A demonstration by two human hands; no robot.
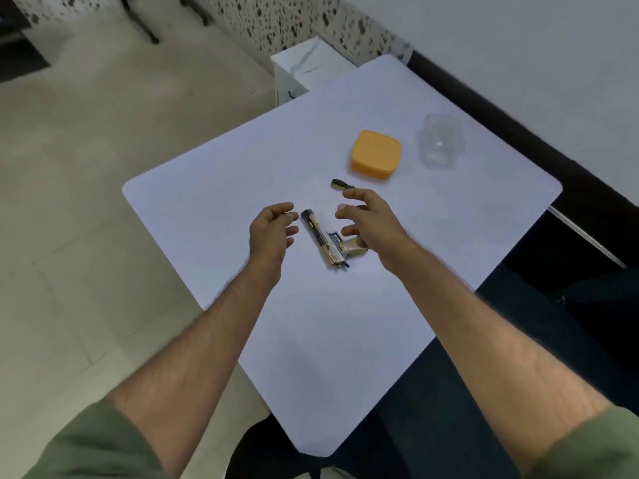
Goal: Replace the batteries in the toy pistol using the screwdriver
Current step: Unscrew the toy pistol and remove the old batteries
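Note:
A small toy pistol [326, 240], gold and dark with a tan grip, lies flat in the middle of the white table [242, 174], barrel pointing away from me. My left hand [273, 233] hovers just left of the barrel, fingers curled and apart, holding nothing. Over the grip side hangs my right hand [371, 224], fingers spread and empty, partly hiding the grip. A short screwdriver [339, 184] with a black and yellow handle rests on the table just beyond my right fingertips; its shaft is hidden by them.
An orange lidded box [376, 154] sits at the far side of the table, with a clear plastic container [441, 140] to its right. A white cabinet [304, 69] stands beyond the far corner. My dark-trousered legs lie under the table's right edge.

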